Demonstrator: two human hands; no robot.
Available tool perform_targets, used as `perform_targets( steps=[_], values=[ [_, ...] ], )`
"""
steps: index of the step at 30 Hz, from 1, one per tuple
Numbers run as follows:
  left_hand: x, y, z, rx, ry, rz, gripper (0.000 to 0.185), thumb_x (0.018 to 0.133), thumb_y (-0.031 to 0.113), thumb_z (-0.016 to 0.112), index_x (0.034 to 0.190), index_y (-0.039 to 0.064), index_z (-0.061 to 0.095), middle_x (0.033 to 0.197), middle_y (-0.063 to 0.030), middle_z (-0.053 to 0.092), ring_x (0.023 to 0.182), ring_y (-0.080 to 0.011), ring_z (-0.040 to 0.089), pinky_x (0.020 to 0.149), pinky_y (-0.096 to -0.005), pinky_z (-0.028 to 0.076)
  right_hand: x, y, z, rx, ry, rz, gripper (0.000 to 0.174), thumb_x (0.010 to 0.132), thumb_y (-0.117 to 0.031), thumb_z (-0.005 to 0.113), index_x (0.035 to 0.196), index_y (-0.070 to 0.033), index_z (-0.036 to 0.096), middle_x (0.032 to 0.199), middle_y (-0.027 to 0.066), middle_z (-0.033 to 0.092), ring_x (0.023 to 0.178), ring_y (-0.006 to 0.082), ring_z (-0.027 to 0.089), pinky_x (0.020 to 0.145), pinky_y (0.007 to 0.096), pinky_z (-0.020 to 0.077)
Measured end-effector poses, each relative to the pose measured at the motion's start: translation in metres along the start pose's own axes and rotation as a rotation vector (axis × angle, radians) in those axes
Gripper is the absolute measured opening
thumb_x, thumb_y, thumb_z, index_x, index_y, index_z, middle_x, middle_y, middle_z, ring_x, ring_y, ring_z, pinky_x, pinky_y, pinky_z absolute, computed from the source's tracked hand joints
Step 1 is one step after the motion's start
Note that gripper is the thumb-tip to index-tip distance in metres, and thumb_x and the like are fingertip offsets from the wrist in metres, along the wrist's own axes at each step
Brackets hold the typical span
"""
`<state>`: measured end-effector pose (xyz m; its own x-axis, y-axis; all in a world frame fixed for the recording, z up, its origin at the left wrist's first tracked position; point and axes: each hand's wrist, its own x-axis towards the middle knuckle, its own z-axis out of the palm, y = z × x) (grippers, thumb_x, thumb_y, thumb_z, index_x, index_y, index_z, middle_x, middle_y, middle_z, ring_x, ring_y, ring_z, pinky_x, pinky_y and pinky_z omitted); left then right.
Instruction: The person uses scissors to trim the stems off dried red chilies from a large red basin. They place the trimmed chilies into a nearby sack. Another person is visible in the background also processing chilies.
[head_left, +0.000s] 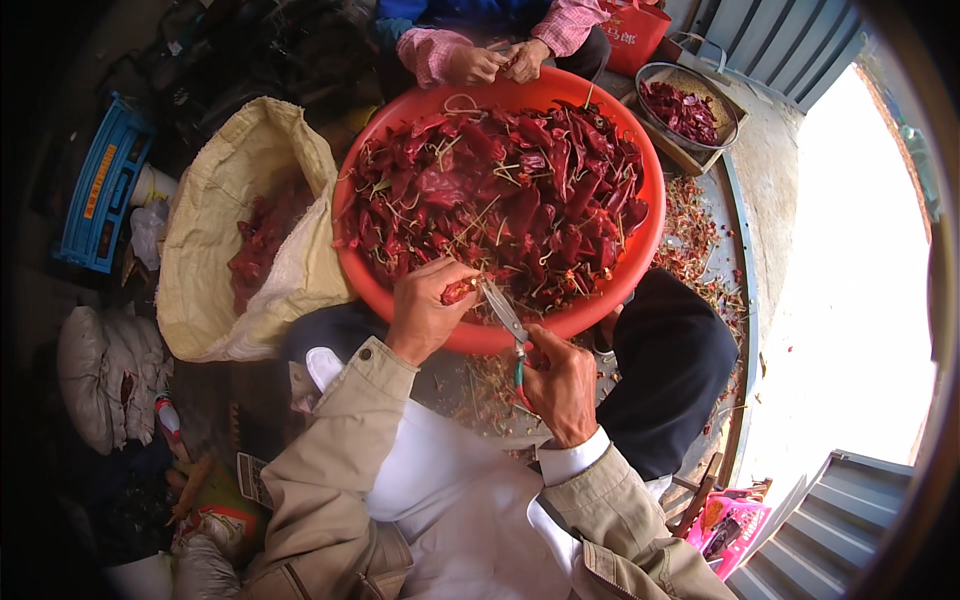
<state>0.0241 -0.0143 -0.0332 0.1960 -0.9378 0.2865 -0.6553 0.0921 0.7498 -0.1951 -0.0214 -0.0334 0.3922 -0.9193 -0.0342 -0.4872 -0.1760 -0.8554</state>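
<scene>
My left hand (431, 306) holds a dried red chili pepper (457, 291), most of it hidden by my fingers. Its stem end points right, at the blades of a pair of scissors (501, 307). Those scissors, with red and green handles, are gripped in my right hand (561, 382). Both hands are over the near rim of a large orange-red plastic basin (487, 341). Dried red chilies (517, 172) with pale stems are heaped inside the basin.
An open woven sack (206, 262) with chilies stands left of the basin. Across it are another person's hands (499, 64). A round sieve (735, 135) with chili pieces is at the upper right. Cut stems (686, 225) litter the floor. A pink basket (750, 517) sits lower right.
</scene>
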Motion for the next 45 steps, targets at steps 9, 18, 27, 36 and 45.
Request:
perform_targets(
  steps=[9, 18, 27, 36, 45],
  values=[
    [-0.004, -0.001, -0.001, 0.017, -0.078, -0.007, 0.018, 0.082, 0.005, 0.077, 0.098, 0.001, 0.071, 0.089, -0.014, 0.069, 0.082, -0.0335, 0.068, 0.073, -0.0393, 0.054, -0.001, 0.004, 0.003, -0.061, 0.021, 0.018, 0.03, 0.08, -0.018, 0.081, 0.105, -0.002, 0.075, 0.064, 0.0176, 0.057, 0.055, 0.0331, 0.058, 0.058, 0.0396, 0.0465],
    [-0.007, -0.003, 0.005, -0.036, -0.039, -0.022, 0.015, 0.083, -0.002, 0.074, 0.098, -0.005, 0.07, 0.085, -0.0124, 0.067, 0.077, -0.0207, 0.067, 0.071, -0.0318, 0.052, -0.002, 0.009, 0.011, -0.105, -0.022, 0.053, 0.031, 0.077, -0.01, 0.07, 0.107, -0.004, 0.076, 0.073, 0.0247, 0.066, 0.07, 0.043, 0.069, 0.063, 0.0477, 0.0525],
    [-0.01, 0.007, 0.012, -0.164, -0.071, -0.052, 0.013, 0.085, 0.002, 0.078, 0.097, -0.001, 0.072, 0.086, -0.0112, 0.069, 0.076, -0.0214, 0.068, 0.069, -0.0325, 0.053, 0.001, 0.005, 0.017, 0.708, -0.293, 0.517, 0.03, 0.09, -0.024, 0.078, 0.103, 0.003, 0.078, 0.058, 0.0005, 0.061, 0.051, 0.0067, 0.052, 0.049, 0.0278, 0.039],
    [0.0, 0.013, 0.011, -0.29, -0.007, -0.278, 0.01, 0.092, 0.003, 0.075, 0.095, -0.005, 0.071, 0.077, -0.0026, 0.067, 0.072, -0.0053, 0.059, 0.064, -0.0274, 0.05, 0.001, -0.002, 0.024, 0.469, -0.021, 0.369, 0.04, 0.086, -0.028, 0.085, 0.113, -0.001, 0.075, 0.07, 0.0098, 0.07, 0.066, 0.0122, 0.065, 0.063, 0.0342, 0.0517],
    [-0.005, 0.012, 0.004, -0.26, -0.009, -0.277, 0.01, 0.089, -0.002, 0.071, 0.097, -0.006, 0.071, 0.077, -0.0047, 0.065, 0.072, -0.0067, 0.059, 0.064, -0.0273, 0.05, -0.003, -0.018, 0.018, 0.144, 0.055, 0.179, 0.039, 0.082, -0.02, 0.083, 0.114, 0.001, 0.073, 0.061, 0.0051, 0.05, 0.058, 0.0096, 0.043, 0.055, 0.0305, 0.0405]
  ],
)
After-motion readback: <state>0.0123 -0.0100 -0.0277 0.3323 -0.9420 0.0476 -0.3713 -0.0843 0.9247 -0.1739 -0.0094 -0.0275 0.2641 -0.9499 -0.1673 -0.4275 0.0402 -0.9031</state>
